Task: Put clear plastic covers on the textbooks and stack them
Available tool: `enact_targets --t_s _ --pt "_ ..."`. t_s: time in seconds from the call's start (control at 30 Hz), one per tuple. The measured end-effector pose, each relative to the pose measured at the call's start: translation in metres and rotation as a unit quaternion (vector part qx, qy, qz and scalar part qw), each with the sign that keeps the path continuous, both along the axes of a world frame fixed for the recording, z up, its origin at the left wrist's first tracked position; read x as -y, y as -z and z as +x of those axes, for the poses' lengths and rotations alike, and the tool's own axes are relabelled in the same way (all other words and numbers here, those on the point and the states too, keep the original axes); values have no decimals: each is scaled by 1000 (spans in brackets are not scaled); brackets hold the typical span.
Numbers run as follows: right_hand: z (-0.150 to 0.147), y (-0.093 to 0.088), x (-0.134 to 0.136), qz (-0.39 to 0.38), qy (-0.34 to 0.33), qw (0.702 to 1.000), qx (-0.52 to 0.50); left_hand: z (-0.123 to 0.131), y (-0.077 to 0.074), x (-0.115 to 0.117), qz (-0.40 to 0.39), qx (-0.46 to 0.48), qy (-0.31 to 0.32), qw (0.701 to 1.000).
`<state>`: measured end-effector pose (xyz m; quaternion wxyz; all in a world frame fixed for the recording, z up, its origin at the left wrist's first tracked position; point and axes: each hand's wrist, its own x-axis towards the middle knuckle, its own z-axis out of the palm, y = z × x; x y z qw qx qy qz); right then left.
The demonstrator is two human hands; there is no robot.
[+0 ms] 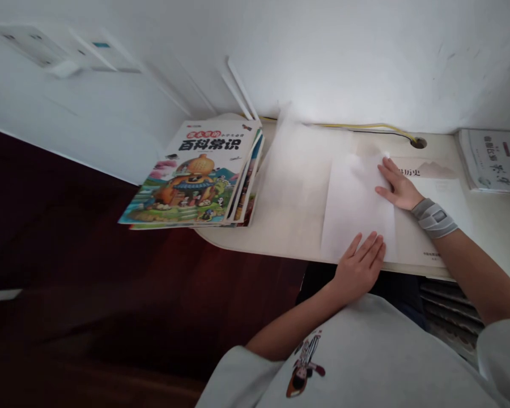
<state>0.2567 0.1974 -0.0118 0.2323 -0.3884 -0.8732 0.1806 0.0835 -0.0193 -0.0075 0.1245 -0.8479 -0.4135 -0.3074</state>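
A book (pixel 427 218) with a pale cover and mountain print lies on the table, a white page or sheet (pixel 357 204) flat along its left side. My left hand (pixel 359 266) rests with fingers stretched out on the sheet's lower right corner, near the table edge. Higher up, my right hand (pixel 399 186) lies open with fingertips on the sheet's right side and over the book cover; a grey wrist strap (pixel 434 217) is on this arm. Left of the sheet spreads a thin translucent film (pixel 295 170), its upper edge raised and blurred. Neither hand grips anything.
A stack of colourful books (pixel 191 175) overhangs the table's (pixel 229 241) left end. More books (pixel 495 161) lie at the right. Yellow and black cables (pixel 357 126) run along the wall into a round hole (pixel 418 143). Wall sockets (pixel 34 45) are at upper left.
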Motion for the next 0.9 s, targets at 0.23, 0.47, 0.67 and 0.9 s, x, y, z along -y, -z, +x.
enact_targets --t_s 0.23,0.47,0.67,0.9 --pt "-3 -5 4 0 -40 998 44 -9 8 8 -36 -8 -15 999" --pt "-3 -10 7 -13 -62 998 30 -11 4 12 -50 -17 -8 999" --pt "-5 -7 6 3 -46 998 50 -19 3 17 -48 -3 -35 998" --pt "-8 -14 11 13 -92 989 113 -9 0 14 -29 -12 -49 998"
